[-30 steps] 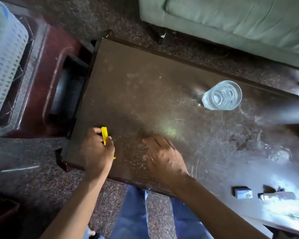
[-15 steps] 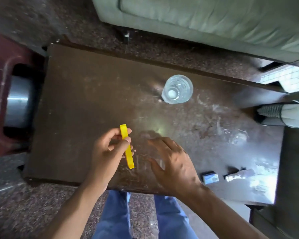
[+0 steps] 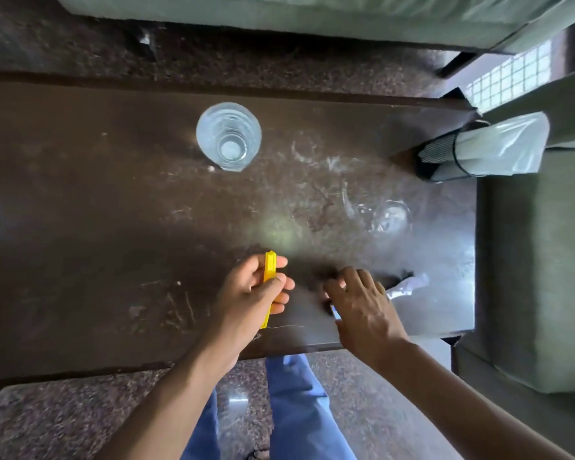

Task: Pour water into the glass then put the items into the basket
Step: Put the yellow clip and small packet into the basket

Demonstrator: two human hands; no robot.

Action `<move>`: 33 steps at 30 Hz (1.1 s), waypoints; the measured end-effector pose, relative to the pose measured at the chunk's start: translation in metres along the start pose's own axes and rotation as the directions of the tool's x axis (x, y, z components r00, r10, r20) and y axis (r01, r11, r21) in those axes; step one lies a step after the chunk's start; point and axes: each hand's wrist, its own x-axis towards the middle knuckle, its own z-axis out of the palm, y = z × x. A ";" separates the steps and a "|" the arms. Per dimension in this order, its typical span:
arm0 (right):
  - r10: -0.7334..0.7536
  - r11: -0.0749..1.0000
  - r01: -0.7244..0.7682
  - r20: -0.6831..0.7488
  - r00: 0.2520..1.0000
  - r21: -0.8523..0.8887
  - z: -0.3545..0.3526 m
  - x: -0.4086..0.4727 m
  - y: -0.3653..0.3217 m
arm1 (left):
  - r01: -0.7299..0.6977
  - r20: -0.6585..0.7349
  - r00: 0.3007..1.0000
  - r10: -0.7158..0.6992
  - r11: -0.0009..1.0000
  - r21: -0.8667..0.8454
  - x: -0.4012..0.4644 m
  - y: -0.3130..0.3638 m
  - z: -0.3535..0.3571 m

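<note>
A clear glass (image 3: 228,136) with water in it stands upright on the dark brown table (image 3: 97,210), toward the far edge. My left hand (image 3: 253,297) is shut on a flat yellow stick-shaped item (image 3: 269,270), held just above the table near the front edge. My right hand (image 3: 362,307) lies spread over a small blue-white box (image 3: 335,313), which shows only as a sliver under the fingers. A crumpled white wrapper (image 3: 409,285) lies just right of that hand. No basket is in view.
A bin lined with a white plastic bag (image 3: 498,146) stands off the table's right end. Green sofa cushions (image 3: 538,260) lie right of the table and along the top. My blue trouser legs (image 3: 299,400) are below the front edge.
The view has swung right, so the basket and maroon stool at left left the frame. My left hand kept the yellow item. My right hand moved right onto the small box.
</note>
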 end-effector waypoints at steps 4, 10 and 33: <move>0.020 1.000 -0.020 0.015 1.000 -0.021 0.012 0.000 0.011 | 0.006 0.004 1.000 -0.006 1.000 0.026 0.005 -0.005 0.018; -0.011 1.000 0.011 0.003 1.000 0.003 0.011 0.002 0.016 | 0.019 -0.037 0.999 -0.017 0.999 0.043 0.005 -0.004 0.032; -0.365 0.498 0.318 -0.138 0.921 0.807 -0.186 0.119 -0.295 | -0.460 -0.595 0.745 0.303 0.879 -0.129 -0.066 0.117 -0.235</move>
